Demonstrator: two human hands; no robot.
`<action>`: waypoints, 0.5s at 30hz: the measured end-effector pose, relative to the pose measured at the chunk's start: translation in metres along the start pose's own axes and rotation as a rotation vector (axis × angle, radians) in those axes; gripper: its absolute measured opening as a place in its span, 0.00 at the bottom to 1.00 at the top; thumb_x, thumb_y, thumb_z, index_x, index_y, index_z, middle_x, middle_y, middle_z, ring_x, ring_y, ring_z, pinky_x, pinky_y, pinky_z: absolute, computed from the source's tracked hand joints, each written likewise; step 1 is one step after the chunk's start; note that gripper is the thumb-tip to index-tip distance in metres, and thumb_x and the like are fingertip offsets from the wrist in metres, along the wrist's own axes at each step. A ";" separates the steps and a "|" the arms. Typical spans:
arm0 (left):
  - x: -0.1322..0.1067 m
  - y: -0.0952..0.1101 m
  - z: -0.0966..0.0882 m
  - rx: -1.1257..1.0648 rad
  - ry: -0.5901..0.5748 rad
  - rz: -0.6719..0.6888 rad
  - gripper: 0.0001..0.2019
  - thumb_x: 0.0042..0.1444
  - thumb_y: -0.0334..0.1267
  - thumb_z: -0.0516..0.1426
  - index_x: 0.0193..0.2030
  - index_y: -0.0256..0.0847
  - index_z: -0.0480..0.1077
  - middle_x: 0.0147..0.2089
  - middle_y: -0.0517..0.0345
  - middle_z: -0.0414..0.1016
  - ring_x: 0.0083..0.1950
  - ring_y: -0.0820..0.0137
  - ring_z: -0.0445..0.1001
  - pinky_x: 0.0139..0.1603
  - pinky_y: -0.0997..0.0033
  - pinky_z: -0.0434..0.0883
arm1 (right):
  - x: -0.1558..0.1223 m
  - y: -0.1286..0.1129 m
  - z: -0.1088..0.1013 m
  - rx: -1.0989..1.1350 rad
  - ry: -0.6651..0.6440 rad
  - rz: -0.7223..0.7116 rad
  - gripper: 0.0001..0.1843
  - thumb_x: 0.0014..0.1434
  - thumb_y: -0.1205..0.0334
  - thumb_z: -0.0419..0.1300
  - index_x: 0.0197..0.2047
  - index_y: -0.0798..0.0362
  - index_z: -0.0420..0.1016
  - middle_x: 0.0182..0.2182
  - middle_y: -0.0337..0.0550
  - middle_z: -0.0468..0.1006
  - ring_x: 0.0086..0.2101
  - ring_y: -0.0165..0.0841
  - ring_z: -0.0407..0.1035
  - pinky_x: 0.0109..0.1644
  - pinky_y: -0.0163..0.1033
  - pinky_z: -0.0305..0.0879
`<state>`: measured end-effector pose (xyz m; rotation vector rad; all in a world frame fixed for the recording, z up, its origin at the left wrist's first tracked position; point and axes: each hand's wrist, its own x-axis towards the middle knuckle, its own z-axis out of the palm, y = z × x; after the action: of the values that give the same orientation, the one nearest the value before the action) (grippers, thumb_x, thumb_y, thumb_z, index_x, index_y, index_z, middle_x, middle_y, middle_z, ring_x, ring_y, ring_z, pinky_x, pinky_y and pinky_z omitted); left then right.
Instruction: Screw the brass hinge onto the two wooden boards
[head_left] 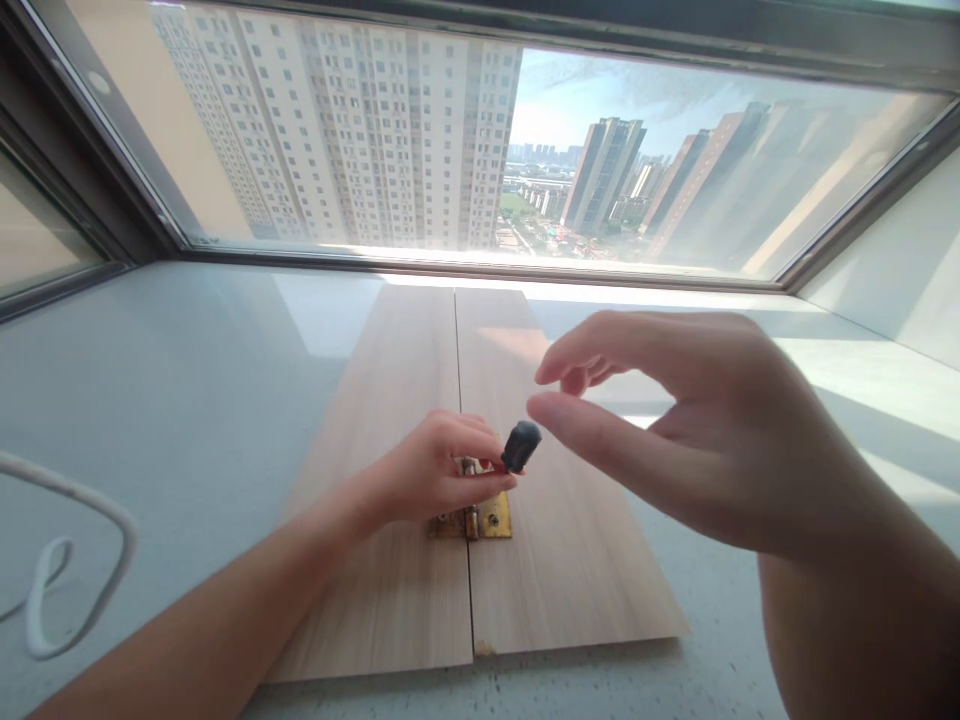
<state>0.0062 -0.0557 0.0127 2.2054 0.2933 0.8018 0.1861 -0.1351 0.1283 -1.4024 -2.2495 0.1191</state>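
Two pale wooden boards [562,560] lie side by side with a narrow seam between them. A brass-coloured hinge [495,520] spans the seam, and screw heads show on its near end. My left hand [435,465] covers the hinge's far part and is closed in a pinch around a screwdriver. The black handle [522,445] of this screwdriver sticks up past my fingertips, while its shaft and tip are mostly hidden. Up and to the right of the handle is my right hand [675,420], thumb and fingers apart, with nothing between them.
The boards rest on a light speckled sill [225,370], their far ends near the window frame [480,268]. A white cable [112,520] loops at the left. A pale side wall [892,260] bounds the right. Tall buildings stand outside the glass.
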 end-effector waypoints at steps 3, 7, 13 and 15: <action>0.000 0.000 0.000 -0.017 -0.016 0.005 0.07 0.57 0.34 0.58 0.33 0.35 0.76 0.26 0.58 0.73 0.29 0.74 0.68 0.34 0.74 0.68 | 0.002 0.004 0.002 -0.005 -0.154 -0.013 0.10 0.59 0.56 0.59 0.42 0.49 0.74 0.35 0.41 0.77 0.33 0.35 0.70 0.32 0.38 0.63; 0.000 0.000 0.000 -0.047 -0.024 0.010 0.07 0.57 0.33 0.57 0.32 0.34 0.76 0.28 0.57 0.73 0.30 0.74 0.67 0.35 0.74 0.67 | 0.004 0.007 0.011 0.041 -0.354 -0.028 0.04 0.58 0.65 0.57 0.35 0.49 0.73 0.29 0.36 0.75 0.30 0.31 0.67 0.35 0.37 0.62; 0.001 -0.002 0.000 -0.073 0.028 -0.002 0.05 0.53 0.32 0.59 0.30 0.33 0.76 0.27 0.54 0.73 0.31 0.71 0.70 0.38 0.72 0.70 | 0.006 0.005 0.015 0.028 -0.370 0.037 0.04 0.57 0.63 0.58 0.30 0.49 0.71 0.26 0.35 0.73 0.27 0.30 0.64 0.30 0.36 0.58; 0.001 -0.002 -0.001 -0.080 0.056 -0.011 0.05 0.53 0.33 0.60 0.31 0.33 0.77 0.28 0.53 0.75 0.31 0.71 0.71 0.38 0.71 0.71 | 0.006 0.005 0.016 0.000 -0.356 0.055 0.06 0.57 0.59 0.59 0.30 0.49 0.71 0.25 0.35 0.73 0.26 0.30 0.64 0.27 0.35 0.56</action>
<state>0.0065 -0.0537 0.0121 2.1073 0.2955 0.8556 0.1811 -0.1244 0.1153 -1.5437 -2.4904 0.4170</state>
